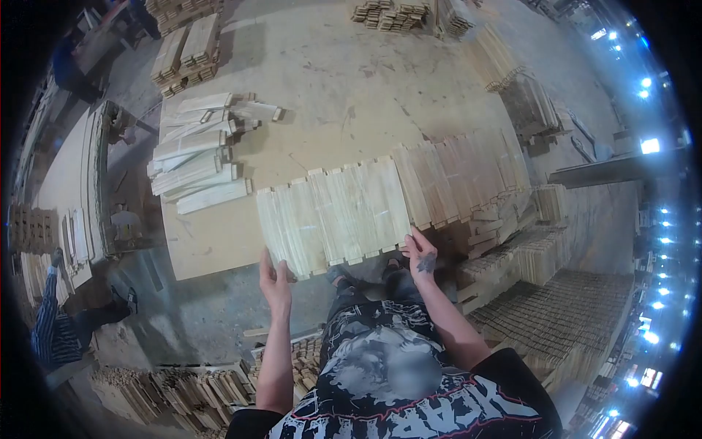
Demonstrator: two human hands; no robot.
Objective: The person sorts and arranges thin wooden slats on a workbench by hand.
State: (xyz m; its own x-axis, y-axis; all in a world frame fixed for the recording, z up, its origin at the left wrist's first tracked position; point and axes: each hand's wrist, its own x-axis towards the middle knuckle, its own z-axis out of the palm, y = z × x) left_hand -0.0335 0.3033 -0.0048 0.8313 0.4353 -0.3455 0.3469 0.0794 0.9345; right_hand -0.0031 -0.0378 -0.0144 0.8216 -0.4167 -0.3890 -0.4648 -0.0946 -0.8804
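Observation:
A row of pale wooden slats [333,216] lies side by side on the board-topped table in front of me, their ends slightly staggered. My left hand [276,282] grips the near corner at the row's left end, thumb and fingers around the outer slat. At the right end, my right hand [420,256] has its fingers closed on the near corner, where the pale row meets darker, pinkish slats [461,175]. Those darker slats continue the row to the right. The fingertips of both hands are partly hidden against the wood.
Loose slats [194,157] lie in an untidy pile on the table's left side. Stacked slats [201,40] stand at the far left, and more bundles [391,14] at the back. Large stacks [548,307] rise at my right. Another person's striped sleeve [47,311] shows at lower left.

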